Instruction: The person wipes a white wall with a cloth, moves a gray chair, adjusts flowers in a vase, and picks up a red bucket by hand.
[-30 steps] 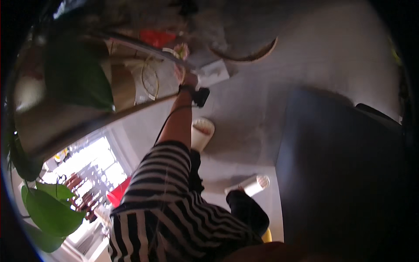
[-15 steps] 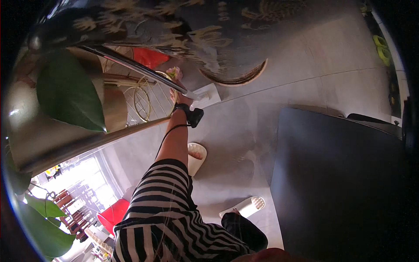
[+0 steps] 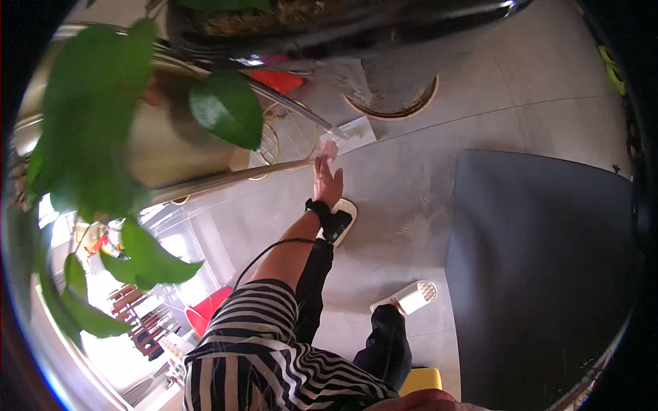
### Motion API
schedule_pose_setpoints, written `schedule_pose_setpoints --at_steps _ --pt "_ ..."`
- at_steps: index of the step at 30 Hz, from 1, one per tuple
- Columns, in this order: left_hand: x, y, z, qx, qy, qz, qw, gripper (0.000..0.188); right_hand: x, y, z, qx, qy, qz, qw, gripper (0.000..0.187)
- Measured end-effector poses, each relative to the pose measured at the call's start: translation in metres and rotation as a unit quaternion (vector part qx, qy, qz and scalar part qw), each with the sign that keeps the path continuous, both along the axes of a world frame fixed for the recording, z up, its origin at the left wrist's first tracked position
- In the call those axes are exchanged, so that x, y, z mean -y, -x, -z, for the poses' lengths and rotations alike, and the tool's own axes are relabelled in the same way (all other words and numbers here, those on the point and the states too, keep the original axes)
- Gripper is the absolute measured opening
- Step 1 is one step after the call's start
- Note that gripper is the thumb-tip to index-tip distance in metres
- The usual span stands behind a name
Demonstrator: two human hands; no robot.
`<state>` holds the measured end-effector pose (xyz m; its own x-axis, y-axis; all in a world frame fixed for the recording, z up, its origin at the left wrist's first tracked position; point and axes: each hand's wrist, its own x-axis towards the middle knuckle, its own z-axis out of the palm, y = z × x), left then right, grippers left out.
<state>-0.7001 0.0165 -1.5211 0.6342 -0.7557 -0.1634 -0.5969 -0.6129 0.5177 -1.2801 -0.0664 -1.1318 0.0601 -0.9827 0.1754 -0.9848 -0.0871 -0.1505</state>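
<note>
My left hand (image 3: 327,181) reaches forward at the end of the stand's golden rail (image 3: 274,168), with its back upward and thumb to the right. At its fingertips is a small crumpled pink cloth (image 3: 329,149), blurred and partly hidden by the fingers. A black strap with a small device (image 3: 336,225) is round the wrist, and a cable runs back along the forearm. Just beyond the cloth, a metal pole (image 3: 295,105) slopes down to a flat white plate (image 3: 358,133) on the floor. My right hand is out of view.
Green leaves (image 3: 89,123) hang close on the left, over a golden pot (image 3: 181,133). A large dark planter (image 3: 356,34) stands ahead. On the right is a dark panel-like surface (image 3: 541,267). My slippers (image 3: 415,297) are on the grey floor, near a red thing (image 3: 205,309) at left.
My left hand has drawn back from behind the stand's rail to its near end, and the pink cloth has come with it. The view has shifted; more leaves show at left.
</note>
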Motion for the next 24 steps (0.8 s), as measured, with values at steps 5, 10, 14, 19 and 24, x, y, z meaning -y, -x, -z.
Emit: schedule_pose_setpoints --at_steps 5,10,14,19,24 --pt "-0.042 0.016 -0.063 -0.22 0.107 -0.148 0.958 0.039 0.011 0.005 -0.014 0.023 -0.012 -0.01 1.0 0.047" --pt "-0.04 0.061 -0.2 -0.338 0.107 -0.288 0.89 0.021 0.017 -0.027 -0.023 -0.015 -0.023 0.002 1.0 0.044" --pt "-0.013 0.087 -0.321 -0.511 0.149 -0.289 0.796 0.016 0.015 -0.028 -0.024 -0.076 -0.026 0.001 0.997 0.042" --pt "0.011 0.098 -0.453 -0.608 0.251 -0.168 0.734 0.013 0.016 -0.029 -0.023 -0.084 -0.016 0.005 0.996 0.046" --pt "0.04 0.099 -0.537 -0.653 0.312 -0.069 0.687 0.012 0.023 -0.028 -0.016 -0.14 -0.066 0.031 0.987 0.049"
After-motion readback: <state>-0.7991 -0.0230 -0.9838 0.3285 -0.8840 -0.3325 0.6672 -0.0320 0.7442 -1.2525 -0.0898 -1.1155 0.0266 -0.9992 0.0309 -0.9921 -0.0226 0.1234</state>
